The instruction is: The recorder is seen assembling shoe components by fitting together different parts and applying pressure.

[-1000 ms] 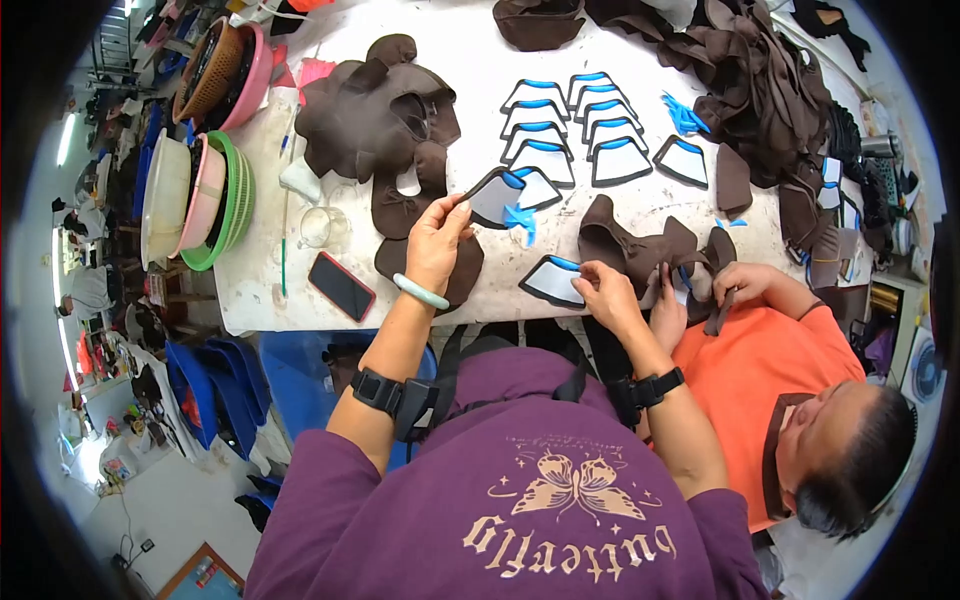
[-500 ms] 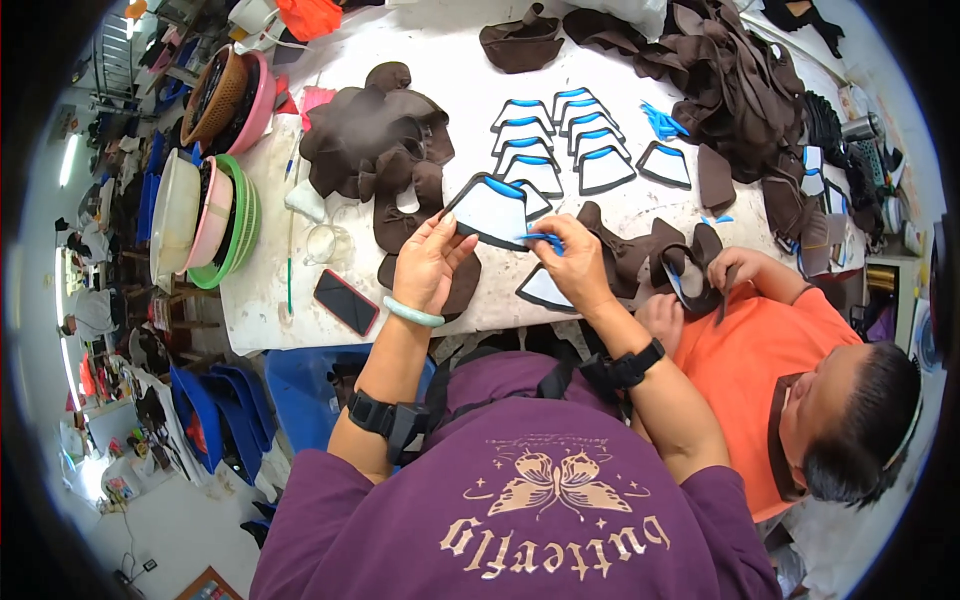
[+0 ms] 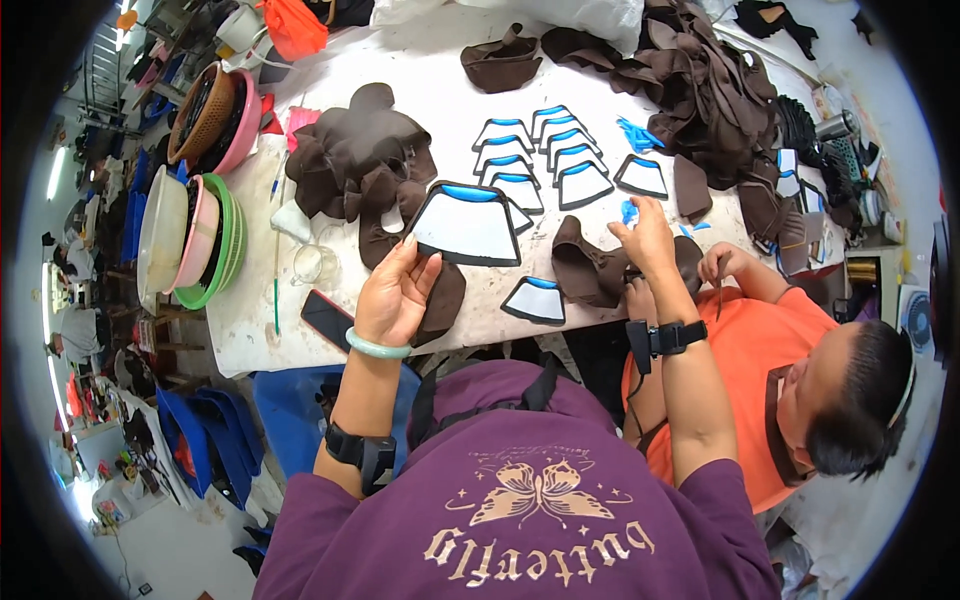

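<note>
My left hand pinches the lower left corner of a white trapezoid panel with a dark border and a blue band along its narrow top edge. The panel is held up and tilted over the table. Out to the right, my right hand reaches over the table with a small crumpled blue strip at its closed fingertips. Beyond the held panel, similar panels lie in two overlapping rows. One more panel rests near the table's front edge.
Brown fabric pieces are heaped at the left, with a larger pile at the far right. Blue strips lie beyond my right hand. A phone and glass jar sit left. A co-worker in orange works close at my right.
My right hand has left the held panel's edge and moved right with the blue strip. My left hand has shifted slightly left and down with the panel, which now faces up more fully.
</note>
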Demonstrator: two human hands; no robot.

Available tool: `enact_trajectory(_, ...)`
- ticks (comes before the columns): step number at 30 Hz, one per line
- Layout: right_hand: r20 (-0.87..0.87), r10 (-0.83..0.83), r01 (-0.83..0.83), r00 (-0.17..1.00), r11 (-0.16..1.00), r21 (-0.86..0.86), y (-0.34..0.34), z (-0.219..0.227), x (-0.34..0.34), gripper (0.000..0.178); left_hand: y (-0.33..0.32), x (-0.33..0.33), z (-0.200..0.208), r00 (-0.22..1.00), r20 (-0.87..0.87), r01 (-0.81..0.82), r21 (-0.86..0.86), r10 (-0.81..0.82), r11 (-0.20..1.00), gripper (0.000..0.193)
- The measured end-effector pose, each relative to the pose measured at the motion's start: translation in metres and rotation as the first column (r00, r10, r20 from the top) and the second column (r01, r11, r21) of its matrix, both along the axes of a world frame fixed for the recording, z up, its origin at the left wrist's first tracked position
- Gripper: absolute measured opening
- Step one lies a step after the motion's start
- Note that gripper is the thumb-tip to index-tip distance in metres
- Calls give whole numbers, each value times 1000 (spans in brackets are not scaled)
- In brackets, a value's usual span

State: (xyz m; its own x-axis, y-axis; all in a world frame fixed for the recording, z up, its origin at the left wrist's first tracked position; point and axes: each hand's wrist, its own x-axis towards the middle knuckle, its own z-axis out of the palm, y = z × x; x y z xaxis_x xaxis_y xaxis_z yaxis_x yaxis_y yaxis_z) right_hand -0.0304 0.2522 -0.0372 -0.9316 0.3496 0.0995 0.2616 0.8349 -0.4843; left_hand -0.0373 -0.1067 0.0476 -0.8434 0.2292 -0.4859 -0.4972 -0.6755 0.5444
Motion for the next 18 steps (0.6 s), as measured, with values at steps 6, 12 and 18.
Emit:
enact_trajectory(6,17,-21,26,1000,924,-383,-13,37,5,33,11,-3,16,998,5,59,98,-60,993,17)
enact_trajectory(12,-35,270,-82,962,164,-983,-82,135,35,26,21,-1,28,997,-15,81,141,-79,987,19)
enact_trajectory(18,-82,215,-100,973,74,-992,-101,155,53,25,32,0,34,992,-27,124,166,-122,978,20)
